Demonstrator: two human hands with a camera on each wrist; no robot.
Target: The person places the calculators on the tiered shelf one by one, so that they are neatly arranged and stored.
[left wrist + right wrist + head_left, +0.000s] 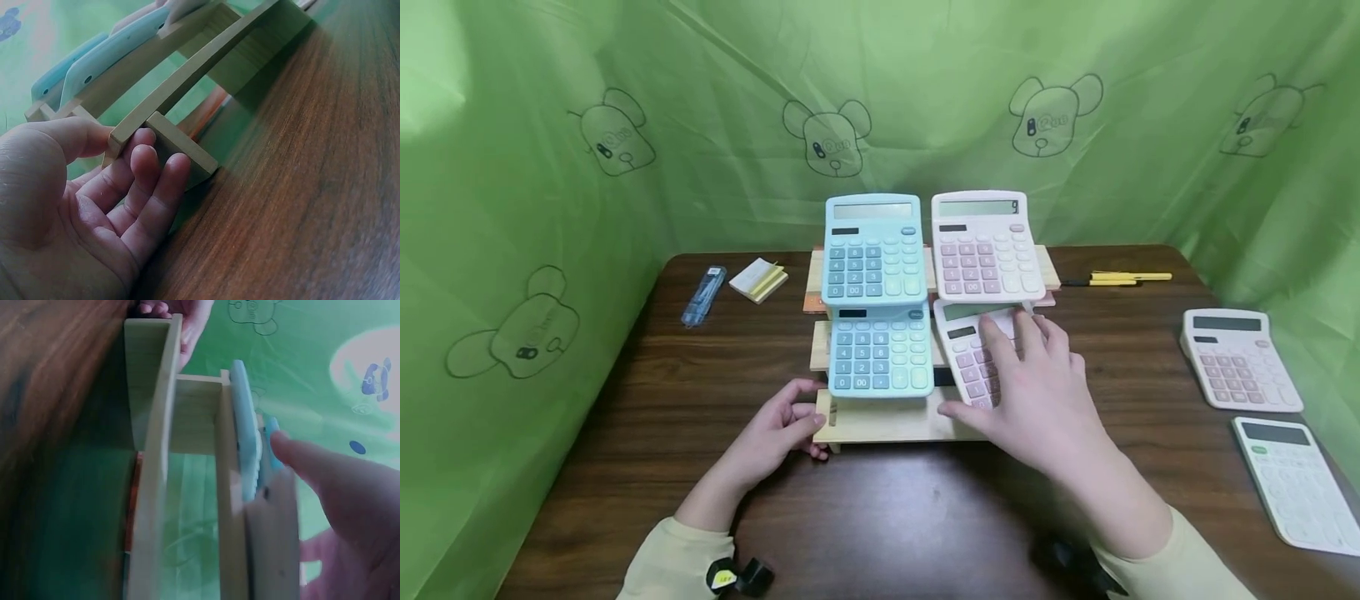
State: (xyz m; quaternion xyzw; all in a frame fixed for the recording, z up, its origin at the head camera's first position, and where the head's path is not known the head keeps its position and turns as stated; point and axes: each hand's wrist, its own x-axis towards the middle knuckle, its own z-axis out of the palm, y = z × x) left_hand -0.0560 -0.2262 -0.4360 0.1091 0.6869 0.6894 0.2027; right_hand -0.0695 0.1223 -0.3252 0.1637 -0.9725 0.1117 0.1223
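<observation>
A stepped wooden rack [880, 427] stands on the table with calculators on its upper two steps. My left hand [787, 427] pinches the left end of the bottom step; in the left wrist view the thumb and fingers [145, 164] meet round the board's end. My right hand [1041, 392] holds a pink-and-white calculator [972, 367] on the middle step, fingers spread over its face and thumb by its lower left side. That calculator sits slightly turned, partly covered by the hand. Beside it is a blue calculator [880, 354]. Above stand another blue calculator [874, 250] and another pink-and-white calculator [987, 250].
On the right lie a pink-and-white calculator [1240, 362] and a white calculator [1292, 483]. Yellow pens [1131, 276] lie behind the rack's right side. Sticky notes [758, 280] and a blue packet [703, 296] are at the back left. Green cloth [925, 108] surrounds the table.
</observation>
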